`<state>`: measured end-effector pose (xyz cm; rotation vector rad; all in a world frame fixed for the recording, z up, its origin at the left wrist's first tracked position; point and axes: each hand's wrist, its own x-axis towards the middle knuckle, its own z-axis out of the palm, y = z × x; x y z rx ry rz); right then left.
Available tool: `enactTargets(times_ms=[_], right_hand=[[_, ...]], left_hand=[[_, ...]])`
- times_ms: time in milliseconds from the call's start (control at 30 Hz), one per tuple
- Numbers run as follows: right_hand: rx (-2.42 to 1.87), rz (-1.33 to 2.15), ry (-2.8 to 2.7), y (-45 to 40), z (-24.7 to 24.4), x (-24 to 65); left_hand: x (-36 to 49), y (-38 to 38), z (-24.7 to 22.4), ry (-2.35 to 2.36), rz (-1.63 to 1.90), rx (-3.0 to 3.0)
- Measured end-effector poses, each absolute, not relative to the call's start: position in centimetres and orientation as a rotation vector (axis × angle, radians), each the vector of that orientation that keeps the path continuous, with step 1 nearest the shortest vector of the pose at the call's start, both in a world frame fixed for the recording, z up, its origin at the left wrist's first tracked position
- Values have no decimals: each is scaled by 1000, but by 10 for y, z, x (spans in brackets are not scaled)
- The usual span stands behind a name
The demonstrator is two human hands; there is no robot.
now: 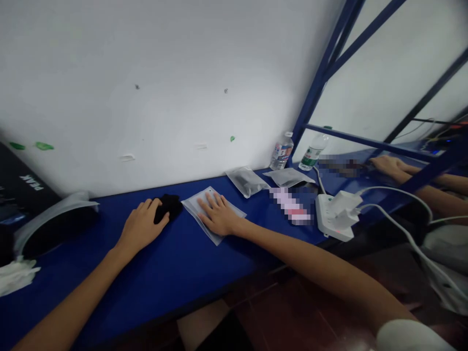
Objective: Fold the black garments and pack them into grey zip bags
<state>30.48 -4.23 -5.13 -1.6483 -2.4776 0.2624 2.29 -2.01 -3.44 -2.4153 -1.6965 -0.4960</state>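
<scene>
My left hand [141, 225] is closed at the edge of a small, bunched-up black cloth item [171, 207], its thumb and fingers on the near side of it. What kind of cloth piece it is I cannot tell. My right hand [218, 218] lies flat, fingers spread, on a frosted plastic zip bag [193, 204]. That bag looks flat against the blue tabletop [161, 273], just right of the black cloth. Beyond it sit a second frosted bag [245, 181] and a third bag [288, 176] with something dark at its opening.
To the left stand a filled frosted bag [78, 202] with dark contents, crumpled white tissue [16, 277] and a black box [25, 180]. On the right are a plastic bottle [281, 153], a green-labelled bottle [313, 152], a white power strip [334, 219] with cables, and blue frame bars [325, 73]. Another person's hand [389, 165] rests beyond.
</scene>
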Motion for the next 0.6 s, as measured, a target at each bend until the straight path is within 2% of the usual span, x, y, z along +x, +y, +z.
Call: enactTargets(times_ms=[300, 600], right_hand=[[-1861, 30, -2168, -155, -90, 389], [-2088, -38, -2125, -126, -79, 415]], left_hand=[[26, -22, -37, -1713, -576, -2436], [26, -23, -36, -1712, -585, -2456]])
